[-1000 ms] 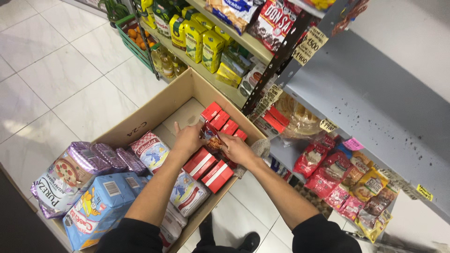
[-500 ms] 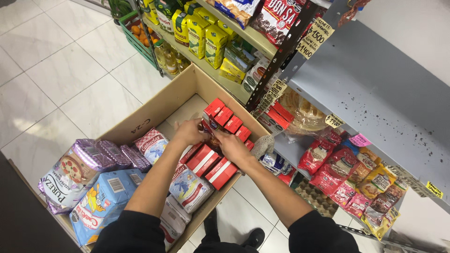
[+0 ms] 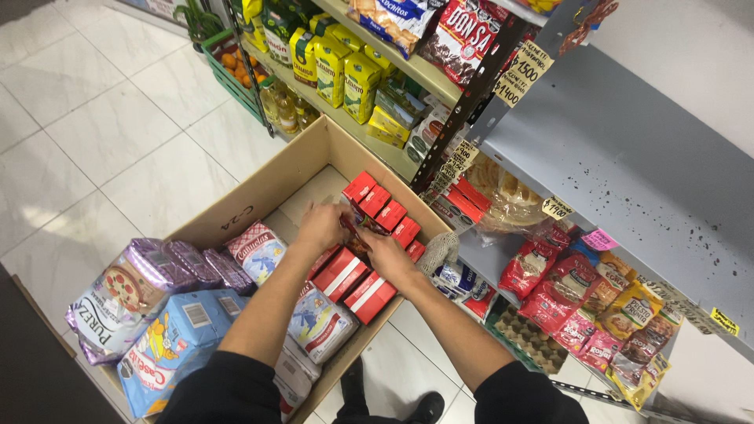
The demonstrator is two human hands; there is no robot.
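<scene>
**Both hands closed on a red carton inside the cardboard box**

At the far left, a purple flour bag and a blue bag are seen lying against the near end of the cardboard box, which stands open on the white tiled floor. Just right of them a pink-and-white packet is leaned, and lower down a white pouch is laid.

Near the middle of the box the left hand is curled, its fingers wrapped round one end of a red carton. The other end is gripped by the right hand, fingers bent and closed on it. The carton is held just above the box floor, between a row of small red cartons behind and larger red cartons in front.

To the right, grey shelving is seen, with yellow packets stacked higher up and red snack bags stocked lower down.
</scene>
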